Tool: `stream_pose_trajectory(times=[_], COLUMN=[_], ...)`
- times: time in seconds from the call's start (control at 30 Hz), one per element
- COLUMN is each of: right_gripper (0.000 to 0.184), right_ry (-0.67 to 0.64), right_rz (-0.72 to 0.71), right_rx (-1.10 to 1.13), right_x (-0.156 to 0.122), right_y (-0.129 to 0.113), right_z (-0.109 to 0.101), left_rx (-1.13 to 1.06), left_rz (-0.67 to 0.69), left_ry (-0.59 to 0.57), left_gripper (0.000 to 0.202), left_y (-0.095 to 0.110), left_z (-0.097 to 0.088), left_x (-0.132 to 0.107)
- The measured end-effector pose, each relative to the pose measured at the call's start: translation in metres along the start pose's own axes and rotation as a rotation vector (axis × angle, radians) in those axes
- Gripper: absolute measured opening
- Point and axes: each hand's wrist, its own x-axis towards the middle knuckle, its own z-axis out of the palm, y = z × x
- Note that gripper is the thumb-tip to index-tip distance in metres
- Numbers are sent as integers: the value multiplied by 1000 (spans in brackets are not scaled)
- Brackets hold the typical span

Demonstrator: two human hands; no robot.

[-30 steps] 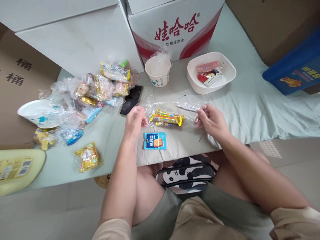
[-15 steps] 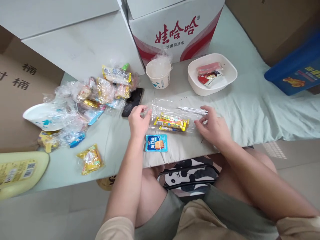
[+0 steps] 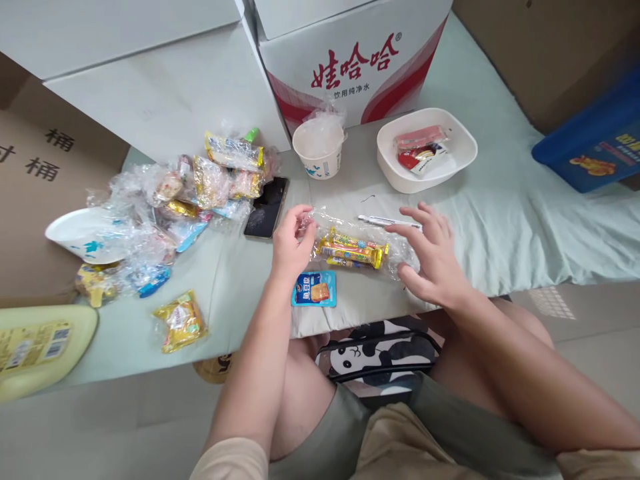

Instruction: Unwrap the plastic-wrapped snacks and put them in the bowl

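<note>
A clear plastic bag (image 3: pixel 395 252) lies on the cloth in front of me with several yellow snack sticks (image 3: pixel 353 253) inside. My left hand (image 3: pixel 295 243) pinches the bag's left end between thumb and fingers. Over the right end, my right hand (image 3: pixel 435 260) is spread, thumb and fingers apart, gripping nothing. Just beyond the bag lies a white pen (image 3: pixel 383 221), its right end close to my right fingers. Below the bag is a blue snack packet (image 3: pixel 315 289), partly covered by my left wrist.
At the left lies a heap of wrapped snacks (image 3: pixel 200 187) with a tipped paper bowl (image 3: pixel 83 233) and a phone (image 3: pixel 267 208). A plastic-lined paper cup (image 3: pixel 320 150) and a white tub (image 3: pixel 425 177) stand before the box (image 3: pixel 355 73). A yellow packet (image 3: pixel 181 321) lies near the edge.
My left hand has moved right with the bag's left end, and the snack sticks have shifted slightly right. My right hand has spread wider and moved a little to the right.
</note>
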Motion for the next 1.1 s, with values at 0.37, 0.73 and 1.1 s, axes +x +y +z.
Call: stream_pose_trajectory(times=[0.37,0.73,1.1], right_gripper=[75,22,45], right_ry=[-289,-289,-210], right_rz=[-14,95,299], right_rx=[161,312,941], right_x=[42,38,37], right_y=[-8,-10,-20], right_z=[33,27,31], left_rx=[239,358,-939], left_rz=[449,650,-498], left_ry=[91,-38,-229], left_gripper=[16,20,59], left_y=[26,48,55], left_z=[5,42,30], left_x=[-20,-43,-37])
